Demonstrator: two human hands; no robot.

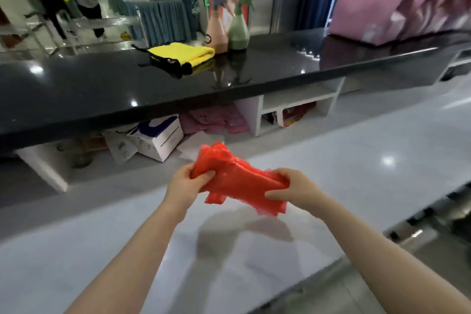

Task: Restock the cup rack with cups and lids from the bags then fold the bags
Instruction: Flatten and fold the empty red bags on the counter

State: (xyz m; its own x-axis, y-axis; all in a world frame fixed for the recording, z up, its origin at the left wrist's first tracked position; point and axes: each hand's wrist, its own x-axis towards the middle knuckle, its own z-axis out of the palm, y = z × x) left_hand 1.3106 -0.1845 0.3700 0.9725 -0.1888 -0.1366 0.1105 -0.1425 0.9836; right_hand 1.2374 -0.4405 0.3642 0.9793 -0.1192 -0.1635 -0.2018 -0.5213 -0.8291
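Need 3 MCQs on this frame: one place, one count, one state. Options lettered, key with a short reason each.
1. Where is the yellow cloth?
A. on the black counter
B. on the floor
C. under the counter

2. How many spray bottles stand on the counter?
A. one
B. two
C. four

3. How is the red bag held?
A. lying flat, untouched
B. by one hand only
C. gripped by both hands

Key: 1 A, it lies on the glossy top. 2 B, the pink bottle and the green bottle stand side by side. 3 C, left hand and right hand hold its ends.
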